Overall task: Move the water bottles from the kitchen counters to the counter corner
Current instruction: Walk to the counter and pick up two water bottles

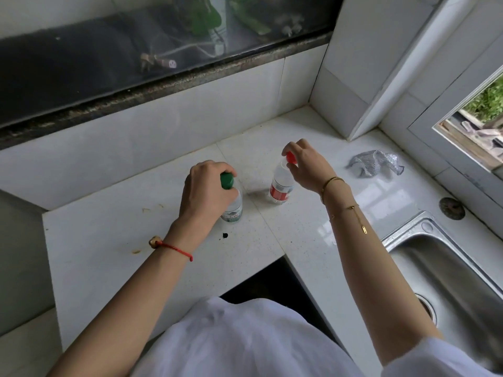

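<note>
Two small clear water bottles stand upright on the white counter [136, 240] near its inner corner. The green-capped bottle [231, 206] with a green label is on the left. My left hand [208, 193] wraps over its neck and cap from above. The red-capped bottle [281, 185] with a red label stands to the right, a little farther back. My right hand [304, 164] pinches its red cap with the fingertips. The bottles are about a hand's width apart.
A crumpled silver cloth [377, 165] lies on the counter at the right. A steel sink [449, 273] fills the lower right, with a round plug hole [451, 208] behind it. Tiled walls and a dark window ledge [163, 88] bound the back.
</note>
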